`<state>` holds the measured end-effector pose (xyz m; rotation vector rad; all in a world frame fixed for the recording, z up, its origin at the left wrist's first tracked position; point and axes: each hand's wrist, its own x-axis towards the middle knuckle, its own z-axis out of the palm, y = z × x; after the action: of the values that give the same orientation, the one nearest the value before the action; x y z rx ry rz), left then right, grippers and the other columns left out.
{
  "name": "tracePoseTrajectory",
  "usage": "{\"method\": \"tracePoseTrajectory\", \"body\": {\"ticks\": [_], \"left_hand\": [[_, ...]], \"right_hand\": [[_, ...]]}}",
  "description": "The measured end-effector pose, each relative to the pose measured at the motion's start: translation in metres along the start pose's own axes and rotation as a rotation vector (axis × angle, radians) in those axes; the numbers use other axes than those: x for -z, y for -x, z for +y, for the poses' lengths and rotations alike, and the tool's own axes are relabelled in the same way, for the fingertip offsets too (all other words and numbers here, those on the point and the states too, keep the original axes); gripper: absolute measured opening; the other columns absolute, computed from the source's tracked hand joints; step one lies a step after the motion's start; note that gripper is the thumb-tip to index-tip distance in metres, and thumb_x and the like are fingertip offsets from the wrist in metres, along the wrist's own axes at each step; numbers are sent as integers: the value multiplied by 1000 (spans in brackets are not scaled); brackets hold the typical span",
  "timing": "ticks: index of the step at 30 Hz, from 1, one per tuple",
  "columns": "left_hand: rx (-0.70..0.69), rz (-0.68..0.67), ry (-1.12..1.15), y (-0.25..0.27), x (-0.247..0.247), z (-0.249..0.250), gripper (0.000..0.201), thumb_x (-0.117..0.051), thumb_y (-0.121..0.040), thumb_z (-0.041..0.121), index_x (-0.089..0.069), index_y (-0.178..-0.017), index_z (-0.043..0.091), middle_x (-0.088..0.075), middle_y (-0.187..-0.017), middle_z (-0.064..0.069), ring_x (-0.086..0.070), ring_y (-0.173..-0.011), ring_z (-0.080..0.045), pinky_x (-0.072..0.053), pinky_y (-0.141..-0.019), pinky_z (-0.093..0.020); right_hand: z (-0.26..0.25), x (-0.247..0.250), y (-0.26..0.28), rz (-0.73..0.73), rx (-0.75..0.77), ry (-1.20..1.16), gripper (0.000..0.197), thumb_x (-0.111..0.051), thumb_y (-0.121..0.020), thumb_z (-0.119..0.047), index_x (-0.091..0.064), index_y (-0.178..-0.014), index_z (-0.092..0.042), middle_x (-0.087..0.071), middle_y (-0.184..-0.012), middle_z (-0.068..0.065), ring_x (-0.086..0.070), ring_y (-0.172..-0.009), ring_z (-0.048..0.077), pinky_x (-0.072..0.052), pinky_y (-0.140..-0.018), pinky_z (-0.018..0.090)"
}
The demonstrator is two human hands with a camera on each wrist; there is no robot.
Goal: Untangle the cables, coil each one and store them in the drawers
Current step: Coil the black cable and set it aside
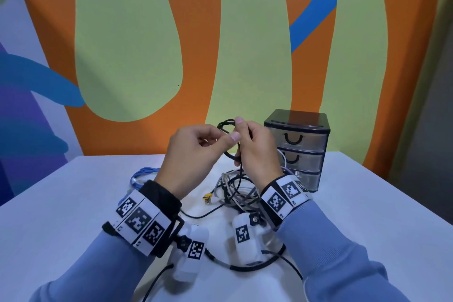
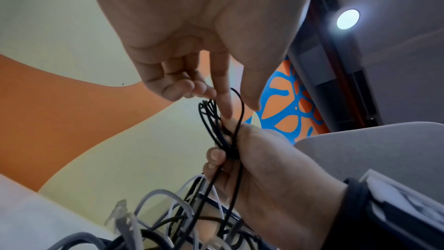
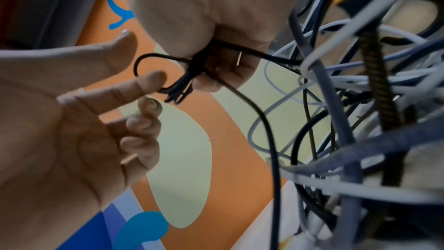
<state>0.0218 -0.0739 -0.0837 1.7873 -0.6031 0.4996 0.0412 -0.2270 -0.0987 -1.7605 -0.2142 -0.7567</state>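
Observation:
My right hand [image 1: 247, 144] grips a thin black cable [image 1: 225, 153] gathered into several small loops [image 2: 211, 121], held up above the table. The loops' tops stick out above its fist, and one strand hangs down into the tangle of grey, white and black cables [image 1: 237, 191]. My left hand [image 1: 196, 147] is just left of the coil. Its straight index finger [image 3: 144, 83] reaches into one black loop [image 3: 139, 60], with the thumb apart and the other fingers curled. The small three-drawer unit [image 1: 296, 149] stands behind my right hand, its drawers closed.
A blue cable [image 1: 144, 174] lies on the white table [image 1: 73, 203] left of the tangle. A yellow plug [image 1: 207, 197] pokes out of the tangle's front. The painted wall stands close behind the table. Black leads run from the wrist cameras along the near edge.

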Motion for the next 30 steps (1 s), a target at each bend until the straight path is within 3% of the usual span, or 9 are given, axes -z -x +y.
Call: {"method": "tracePoseTrajectory", "body": {"ticks": [4, 10, 12, 15, 19, 24, 26, 28, 30], "left_hand": [[-42, -46, -32, 2, 0, 2, 8, -81, -92, 26, -82, -84, 25, -66, -79, 13, -52, -78, -9, -43, -73, -21], [302, 4, 876, -9, 16, 21, 22, -51, -110, 21, -61, -94, 9, -72, -88, -10, -70, -79, -22, -63, -84, -36], [421, 27, 1001, -11, 26, 22, 24, -50, -110, 25, -61, -94, 11, -60, -68, -2, -58, -55, -15, -61, -66, -28], [553, -14, 1050, -15, 40, 19, 25, -54, -108, 28, -67, -109, 7, -33, -59, 8, -28, -41, -4, -29, -37, -12], [574, -85, 939, -18, 51, 18, 34, -60, -101, 21, -68, -126, -1, -42, -66, 6, -25, -37, -5, -17, -31, -14], [461, 1, 587, -18, 47, 10, 21, -59, -106, 13, -74, -110, -2, -59, -72, 0, -24, -43, -3, -15, -36, -12], [374, 63, 382, -18, 43, 1, 19, -62, -105, 15, -78, -104, 3, -59, -76, -2, -31, -47, -8, -26, -39, -15], [244, 120, 144, -18, 38, -8, 19, -67, -105, 26, -83, -100, 18, -66, -83, 0, -52, -62, -13, -48, -57, -24], [80, 123, -180, -16, 34, -16, 21, -67, -103, 41, -84, -101, 29, -76, -96, 7, -65, -89, -12, -52, -79, -35]], "right_hand": [[4, -4, 0, 4, 35, 10, 48, -46, -110, -43, -53, -72, -15, -49, -54, -6, -54, -47, 23, -47, -48, 39], [4, 5, -5, 24, 69, 150, 44, -40, -111, -44, -56, -77, -20, -70, -65, -3, -61, -62, 17, -51, -66, 43], [3, 5, -4, 0, 81, 192, 44, -40, -111, -44, -56, -77, -21, -72, -68, -3, -65, -64, 17, -56, -68, 46], [7, 6, -5, 14, 71, 213, 43, -38, -110, -48, -57, -79, -26, -72, -67, -5, -68, -65, 19, -59, -69, 52], [12, 11, -10, 111, 61, 316, 44, -32, -110, -52, -55, -79, -30, -71, -70, -4, -67, -66, 21, -57, -67, 50], [10, 14, -12, 196, 12, 223, 45, -32, -110, -49, -56, -80, -27, -70, -75, -6, -68, -67, 27, -60, -64, 51], [1, 17, -11, 188, -48, 24, 43, -35, -113, -43, -55, -83, -19, -71, -77, 1, -69, -66, 33, -58, -54, 39], [-11, 20, -9, 134, -149, -241, 41, -37, -114, -38, -51, -86, -12, -68, -71, 7, -67, -56, 30, -52, -47, 29], [-21, 18, -6, 39, -253, -471, 36, -42, -113, -36, -51, -88, -11, -63, -64, 5, -63, -48, 22, -47, -43, 25]]}}
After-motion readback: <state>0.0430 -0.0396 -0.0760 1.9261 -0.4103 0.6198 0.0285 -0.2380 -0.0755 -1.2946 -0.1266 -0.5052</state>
